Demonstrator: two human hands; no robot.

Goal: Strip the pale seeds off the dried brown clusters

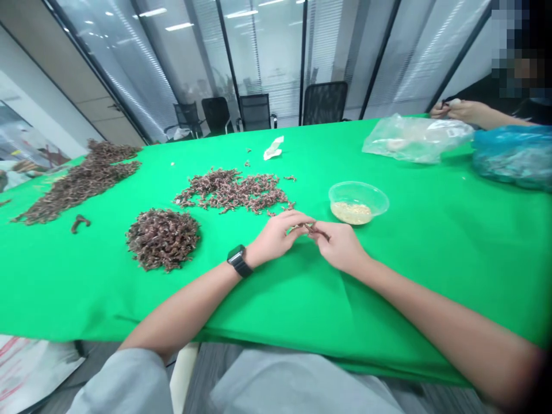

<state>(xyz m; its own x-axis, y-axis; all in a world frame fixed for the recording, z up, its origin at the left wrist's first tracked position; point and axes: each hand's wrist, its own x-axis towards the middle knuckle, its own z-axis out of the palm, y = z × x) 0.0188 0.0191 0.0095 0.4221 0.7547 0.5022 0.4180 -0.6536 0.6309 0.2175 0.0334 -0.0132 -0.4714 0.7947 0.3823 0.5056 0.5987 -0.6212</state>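
Observation:
My left hand point(273, 234) and my right hand point(340, 246) meet above the green cloth, their fingertips pinching a small dried brown pod point(311, 229). Just beyond my right hand stands a clear plastic bowl point(357, 188) holding pale seeds point(351, 213). Left of my hands lies a dense heap of dried brown pods point(163, 239). A looser spread of similar pods point(233, 191) sits farther back. A black smartwatch point(238, 260) is on my left wrist.
Long brown piles point(81, 184) and a lone curved piece point(80, 223) lie at the left of the green-covered table point(414, 270). At the far right, a co-worker's hands point(448, 109) work behind a clear plastic bag point(416, 138) and a blue bag point(513, 156). Black chairs point(255, 112) stand beyond.

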